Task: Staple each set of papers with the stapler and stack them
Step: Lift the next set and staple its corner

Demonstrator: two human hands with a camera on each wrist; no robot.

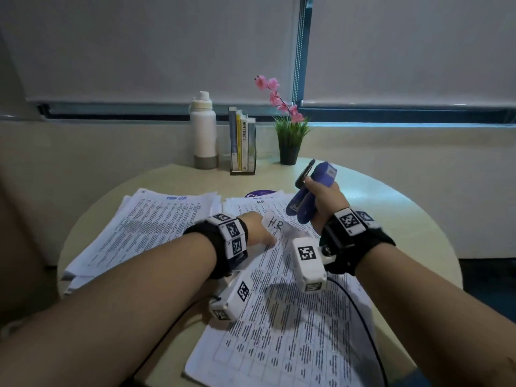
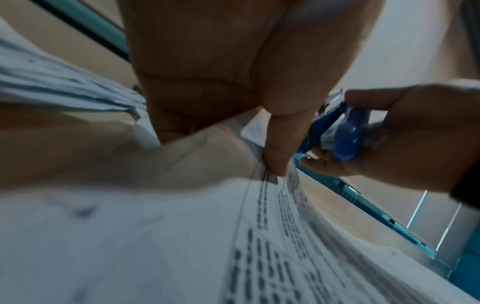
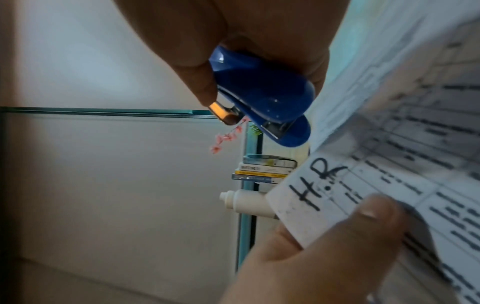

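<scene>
Left hand (image 1: pixel 258 229) pinches "H.R" corner of paper set (image 1: pixel 279 317), lifted off round counter (image 1: pixel 405 219) at centre. Right hand (image 1: pixel 325 202) grasps blue stapler (image 1: pixel 308 191), glossy plastic, at 1 o'clock of corner, apart. Advice: square thin printed sheets, seat corner fully in stapler mouth, squeeze firmly. Second pile (image 1: pixel 145 219) at 10 o'clock.
</scene>
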